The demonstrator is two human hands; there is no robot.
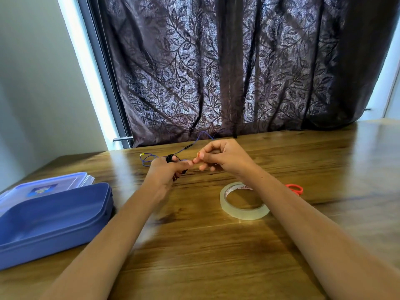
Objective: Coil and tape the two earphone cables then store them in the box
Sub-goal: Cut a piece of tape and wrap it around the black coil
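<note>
My left hand [166, 169] is closed around a black earphone cable [171, 158] wound into a small coil; dark strands hang below the fist. My right hand [223, 155] sits just right of it, with thumb and forefinger pinched near the left fingertips; whether they pinch a bit of tape is too small to tell. A blue earphone cable [149, 158] lies loose on the table behind my hands, running back toward the curtain. The roll of clear tape [243, 201] lies flat under my right forearm. The open blue box [54, 215] stands at the left.
The box's clear-blue lid [49, 187] lies behind the box. Red scissor handles [294, 189] show beyond my right forearm. A dark leaf-patterned curtain [227, 72] hangs at the wooden table's [194, 245] far edge.
</note>
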